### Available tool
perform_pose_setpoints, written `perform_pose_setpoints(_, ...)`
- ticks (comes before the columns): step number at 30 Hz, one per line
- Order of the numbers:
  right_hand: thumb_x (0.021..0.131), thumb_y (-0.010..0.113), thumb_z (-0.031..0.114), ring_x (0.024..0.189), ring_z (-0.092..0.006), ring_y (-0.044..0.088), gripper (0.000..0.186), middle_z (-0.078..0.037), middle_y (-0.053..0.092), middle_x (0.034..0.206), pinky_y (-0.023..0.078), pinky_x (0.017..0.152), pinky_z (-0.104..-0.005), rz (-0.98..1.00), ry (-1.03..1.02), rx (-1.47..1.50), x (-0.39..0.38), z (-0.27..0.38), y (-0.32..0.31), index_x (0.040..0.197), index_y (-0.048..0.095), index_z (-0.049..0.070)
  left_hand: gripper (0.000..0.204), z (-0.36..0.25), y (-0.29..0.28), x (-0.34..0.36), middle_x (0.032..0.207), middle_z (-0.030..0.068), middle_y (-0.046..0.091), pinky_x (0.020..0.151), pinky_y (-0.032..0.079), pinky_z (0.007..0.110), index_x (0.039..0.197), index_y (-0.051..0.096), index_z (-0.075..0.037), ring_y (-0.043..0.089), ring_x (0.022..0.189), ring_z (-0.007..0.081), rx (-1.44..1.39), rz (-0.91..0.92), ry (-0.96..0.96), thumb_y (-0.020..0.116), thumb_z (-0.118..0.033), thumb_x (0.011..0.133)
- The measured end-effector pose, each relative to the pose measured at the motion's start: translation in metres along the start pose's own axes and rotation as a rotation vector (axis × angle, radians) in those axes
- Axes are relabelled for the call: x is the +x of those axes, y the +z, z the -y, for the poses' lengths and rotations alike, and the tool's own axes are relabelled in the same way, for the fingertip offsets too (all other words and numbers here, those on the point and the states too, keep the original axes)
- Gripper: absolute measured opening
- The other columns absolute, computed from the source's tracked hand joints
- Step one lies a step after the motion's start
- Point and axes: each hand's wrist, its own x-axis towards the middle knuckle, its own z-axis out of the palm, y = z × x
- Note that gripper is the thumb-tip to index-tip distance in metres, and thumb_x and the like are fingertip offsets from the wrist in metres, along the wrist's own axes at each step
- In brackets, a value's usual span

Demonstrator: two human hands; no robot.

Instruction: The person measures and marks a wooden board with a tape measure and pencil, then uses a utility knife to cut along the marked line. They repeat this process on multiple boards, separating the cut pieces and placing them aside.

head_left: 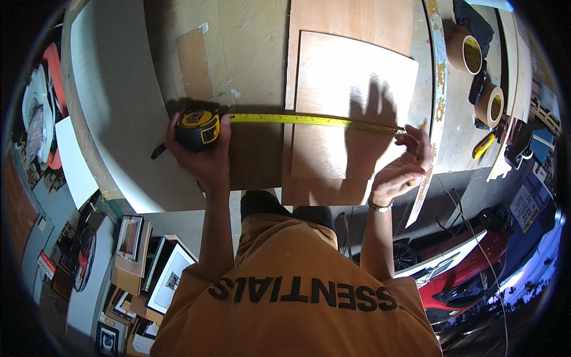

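Observation:
My left hand is closed around a black and yellow tape measure near the left side of the bench. Its yellow blade is drawn out to the right, across a thin wooden panel. At the blade's far end, my right hand is closed, its fingertips at the tip. Bits of a thin yellowish thing, perhaps a pencil, show among those fingers; most of it is hidden. The panel lies on a larger wooden board, and the shadow of my right hand falls over it.
A large pale sheet covers the bench's left part. A paint-worn straight strip lies right of the panel. Beyond it are two tape rolls and a yellow utility knife. Picture frames stack at lower left; a red car stands lower right.

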Motion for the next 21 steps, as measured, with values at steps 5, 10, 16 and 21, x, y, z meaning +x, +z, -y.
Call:
perform_pose_setpoints(5,0.107,0.047,0.015,0.078,-0.0164,0.062,0.023,-0.014,0.066,0.103,0.050,0.072,-0.0287,0.310,0.098,0.193,-0.028,0.014,0.026,0.116,0.058,-0.003,0.081,-0.006,0.003,0.004,0.127,0.0184,0.054,0.103,0.051,0.043,0.135,0.046,0.001,0.059,0.117,0.0316,0.029,-0.007,-0.006,0.093,-0.024,0.073)
perform_pose_setpoints(10,0.104,0.053,0.011,0.076,-0.0141,0.062,0.017,-0.013,0.065,0.102,0.050,0.070,-0.0259,0.231,0.219,0.305,-0.031,0.013,0.033,0.115,0.057,-0.001,0.083,-0.001,0.003,0.004,0.128,0.0185,0.054,0.102,0.051,0.043,0.135,0.046,0.001,0.059,0.117,0.0317,0.056,-0.016,0.055,0.093,-0.025,0.072)
perform_pose_setpoints(16,0.101,0.056,0.004,0.075,-0.0122,0.060,0.007,-0.009,0.063,0.099,0.049,0.069,-0.0255,0.276,0.278,0.315,-0.032,0.015,0.029,0.107,0.056,0.000,0.083,0.005,0.004,0.002,0.127,0.0183,0.055,0.101,0.051,0.043,0.135,0.047,0.000,0.060,0.115,0.0312,0.022,-0.023,0.029,0.094,-0.027,0.071)
perform_pose_setpoints(21,0.099,0.056,0.002,0.076,-0.0171,0.061,0.008,-0.011,0.064,0.099,0.051,0.073,-0.0302,0.339,0.115,0.141,-0.029,0.015,0.032,0.106,0.057,-0.001,0.082,0.010,0.004,0.003,0.126,0.0186,0.056,0.101,0.051,0.043,0.133,0.049,0.001,0.060,0.115,0.0312,0.113,-0.042,0.066,0.094,-0.028,0.070)
